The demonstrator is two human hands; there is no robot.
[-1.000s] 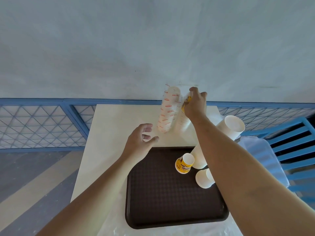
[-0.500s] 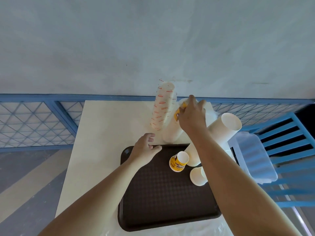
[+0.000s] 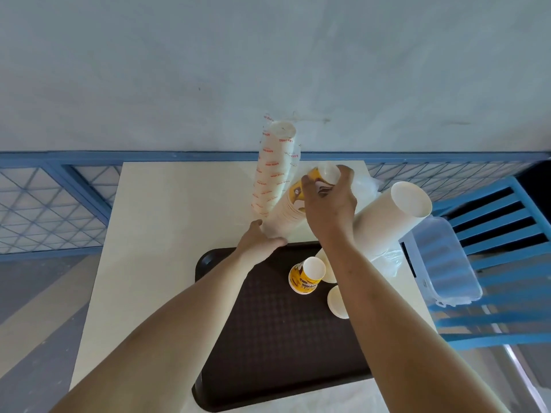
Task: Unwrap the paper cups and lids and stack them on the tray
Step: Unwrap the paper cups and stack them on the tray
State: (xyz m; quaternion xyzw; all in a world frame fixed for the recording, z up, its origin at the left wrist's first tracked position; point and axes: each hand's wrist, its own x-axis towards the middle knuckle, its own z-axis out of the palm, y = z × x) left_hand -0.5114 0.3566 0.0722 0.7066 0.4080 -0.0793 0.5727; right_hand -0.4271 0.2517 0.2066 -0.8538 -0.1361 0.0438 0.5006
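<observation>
A dark brown tray (image 3: 268,347) lies on the cream table (image 3: 167,234). On it stand a yellow printed cup (image 3: 306,275) and a white cup (image 3: 337,301), partly hidden by my right arm. Beyond the tray rises a wrapped cup stack with red print (image 3: 272,171), next to a stack of yellow printed cups (image 3: 290,210). My right hand (image 3: 329,204) grips the top yellow cup (image 3: 323,174) of that stack. My left hand (image 3: 258,241) rests at the stack's base by the tray's far edge. A tall white cup stack (image 3: 390,216) leans to the right.
A clear plastic box (image 3: 444,263) sits on a blue slatted chair (image 3: 507,263) to the right. Crumpled clear wrap (image 3: 365,186) lies behind my right hand. A blue mesh railing (image 3: 53,204) and a grey wall run behind the table.
My right hand has closed on the top yellow cup and lifted it partly off the stack. My left hand moved forward from the tray's corner to the base of the stack.
</observation>
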